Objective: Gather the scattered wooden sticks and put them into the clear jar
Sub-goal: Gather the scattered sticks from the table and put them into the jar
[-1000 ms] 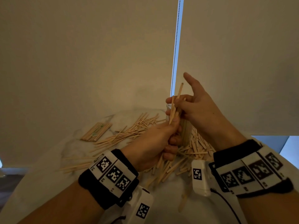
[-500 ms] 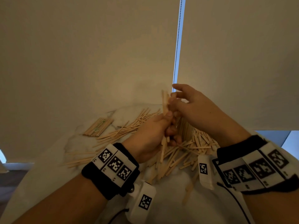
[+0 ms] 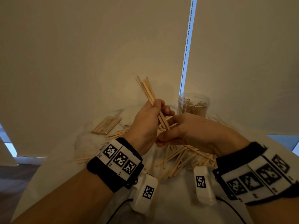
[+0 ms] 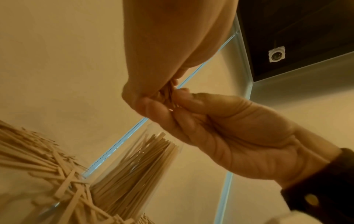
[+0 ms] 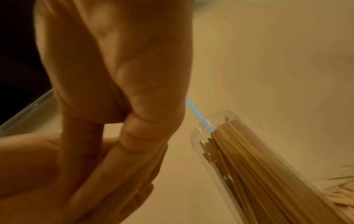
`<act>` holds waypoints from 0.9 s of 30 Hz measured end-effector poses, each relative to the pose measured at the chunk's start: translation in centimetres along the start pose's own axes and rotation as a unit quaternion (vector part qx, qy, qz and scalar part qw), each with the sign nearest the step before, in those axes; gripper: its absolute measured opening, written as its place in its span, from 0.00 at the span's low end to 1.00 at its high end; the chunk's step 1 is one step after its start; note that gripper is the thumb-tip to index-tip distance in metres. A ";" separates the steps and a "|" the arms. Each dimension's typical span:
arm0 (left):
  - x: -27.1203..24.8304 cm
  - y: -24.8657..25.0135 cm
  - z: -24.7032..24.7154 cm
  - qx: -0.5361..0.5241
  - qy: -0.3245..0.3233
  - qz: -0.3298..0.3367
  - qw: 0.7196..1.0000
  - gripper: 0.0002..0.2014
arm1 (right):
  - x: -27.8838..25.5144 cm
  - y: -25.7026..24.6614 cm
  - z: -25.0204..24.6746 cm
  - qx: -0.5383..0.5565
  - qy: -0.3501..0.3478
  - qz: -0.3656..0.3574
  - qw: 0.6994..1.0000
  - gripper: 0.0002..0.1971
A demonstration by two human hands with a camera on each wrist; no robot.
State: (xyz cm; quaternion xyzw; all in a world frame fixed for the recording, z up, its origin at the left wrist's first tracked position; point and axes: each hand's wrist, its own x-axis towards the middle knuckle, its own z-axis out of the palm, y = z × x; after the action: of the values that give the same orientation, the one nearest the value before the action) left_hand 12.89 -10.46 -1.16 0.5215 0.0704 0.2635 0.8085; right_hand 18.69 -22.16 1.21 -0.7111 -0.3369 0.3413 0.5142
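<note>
My left hand (image 3: 159,109) grips a bundle of wooden sticks (image 3: 146,88) in a fist, their tops fanning up and to the left. My right hand (image 3: 168,128) sits just to its right, with curled fingers pinching the bundle's lower ends (image 4: 168,92). The clear jar (image 3: 193,102) stands upright behind my right hand, without a lid and packed with sticks; it also shows in both wrist views (image 4: 134,166) (image 5: 258,159). Many loose sticks (image 3: 182,156) lie scattered on the table under both hands.
The white table (image 3: 176,188) has a neat stack of sticks (image 3: 106,125) at the back left and more loose ones spread from it towards my hands. Pale roller blinds hang close behind the jar, with a bead chain (image 3: 187,46) between them.
Both hands have come away from in front of the jar, which now shows. My left hand has raised a thicker bundle, and my right hand has dropped to its lower ends.
</note>
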 end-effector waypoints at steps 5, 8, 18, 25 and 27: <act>-0.7 0.8 0.1 0.125 -0.025 0.022 0.992 0.11 | 0.0 -0.3 0.4 0.016 0.057 -0.036 0.998 0.17; -0.2 2.8 -0.7 0.056 0.015 0.061 0.996 0.10 | -0.2 -0.5 -0.1 -0.085 0.036 -0.014 0.996 0.18; -0.7 7.2 -12.8 0.702 -0.010 -0.098 0.705 0.14 | 0.0 1.5 -0.4 -0.603 -0.046 0.137 0.784 0.38; -2.0 6.6 -17.6 0.826 -0.091 -0.183 0.525 0.28 | 1.2 3.2 0.1 -0.680 -0.085 0.105 0.720 0.24; -2.0 5.9 -17.3 0.838 -0.095 -0.159 0.513 0.21 | 1.1 3.3 0.1 -0.695 -0.087 0.084 0.708 0.20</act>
State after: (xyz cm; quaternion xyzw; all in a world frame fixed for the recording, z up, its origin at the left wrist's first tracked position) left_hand 2.36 4.32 -3.98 0.9590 0.2631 -0.1018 0.0262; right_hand 19.61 -21.96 -2.16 -0.8599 -0.4611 0.1120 -0.1880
